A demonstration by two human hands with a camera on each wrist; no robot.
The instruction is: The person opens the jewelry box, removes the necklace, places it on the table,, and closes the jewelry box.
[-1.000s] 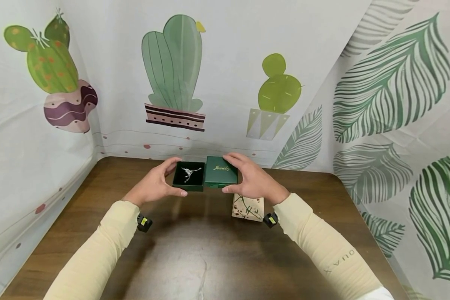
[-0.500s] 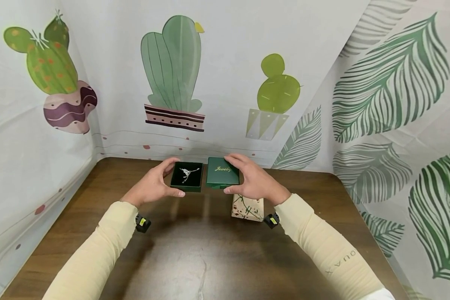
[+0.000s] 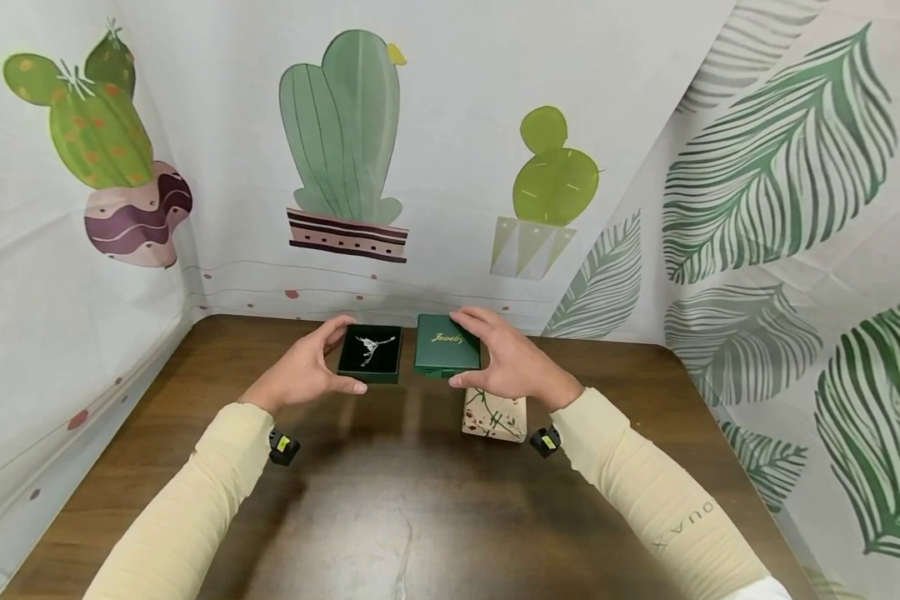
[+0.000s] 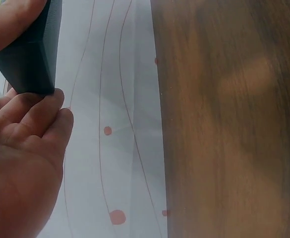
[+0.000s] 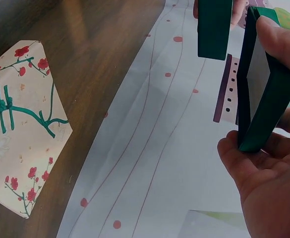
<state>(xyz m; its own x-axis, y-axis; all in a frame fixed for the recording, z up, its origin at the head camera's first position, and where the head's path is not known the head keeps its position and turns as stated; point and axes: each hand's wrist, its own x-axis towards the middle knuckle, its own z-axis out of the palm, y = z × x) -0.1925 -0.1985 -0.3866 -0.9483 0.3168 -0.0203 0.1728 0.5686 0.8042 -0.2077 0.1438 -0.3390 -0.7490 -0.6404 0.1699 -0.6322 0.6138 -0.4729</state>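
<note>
In the head view my left hand (image 3: 303, 367) grips the base of a dark green jewelry box (image 3: 386, 363) by its front and back edges. A silver necklace (image 3: 371, 346) lies on the black lining inside it. To the right, my right hand (image 3: 506, 358) holds the green lid (image 3: 447, 343), with gold "Jewelry" lettering on top, between thumb and fingers. A narrow gap separates lid and base. The right wrist view shows the lid's hollow, pale underside (image 5: 256, 74), and the box base (image 5: 214, 29) beyond it. From the left wrist, the base (image 4: 33, 54) appears between thumb and fingertips.
A cream box with a red-flower print (image 3: 495, 415) lies on the brown wooden table (image 3: 360, 517), below and behind the right hand. White cloth printed with cacti and leaves (image 3: 450, 167) hangs behind the table's far edge.
The hands have drifted slightly apart. The box base has moved a little to the left and the lid slightly to the right, so the gap between them is wider.
</note>
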